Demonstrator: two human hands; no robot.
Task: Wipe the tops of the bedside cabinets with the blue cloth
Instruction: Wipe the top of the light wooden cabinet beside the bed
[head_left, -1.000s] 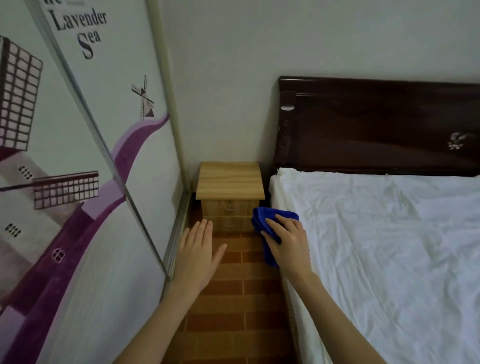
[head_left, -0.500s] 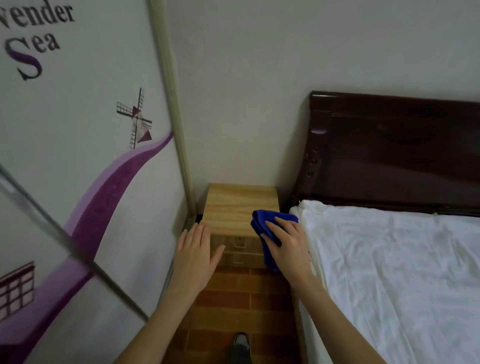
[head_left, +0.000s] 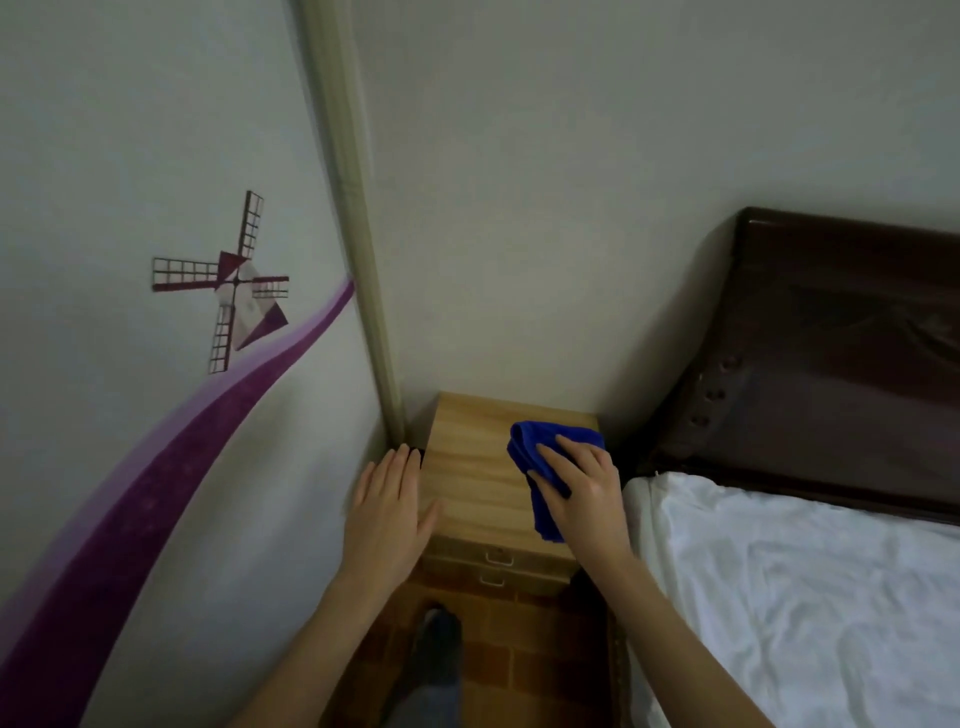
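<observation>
The cabinet (head_left: 472, 467), a small one of light wood, stood in the corner between a printed panel (head_left: 104, 156) on the left and the bed (head_left: 810, 613) on the right, its back against the pale wall (head_left: 571, 208). Two drawers (head_left: 493, 569) with small metal handles showed on its front.

The right hand (head_left: 584, 491) gripped the blue cloth (head_left: 532, 449), fingers curled over the bunched fabric. The cloth sat over the right part of the cabinet top, toward the back, with one end hanging below the hand near the front edge. Whether the cloth pressed on the wood could not be told.

The left hand (head_left: 387, 514) was flat, fingers straight and together, and held nothing. It lay at the left side of the cabinet, its thumb overlapping the front left corner of the top; contact with the wood could not be told.

The bed carried a rumpled white sheet, and its dark headboard (head_left: 841, 374) rose against the wall just right of the cabinet. The panel bore a red windmill (head_left: 236, 291) above a sweeping purple band (head_left: 171, 467), and a beige strip (head_left: 353, 234) ran down its edge to the cabinet's back left corner. Below the drawers was a floor (head_left: 550, 660) of reddish brick tiles, with a dark shoe (head_left: 436, 636) on it between the forearms.
</observation>
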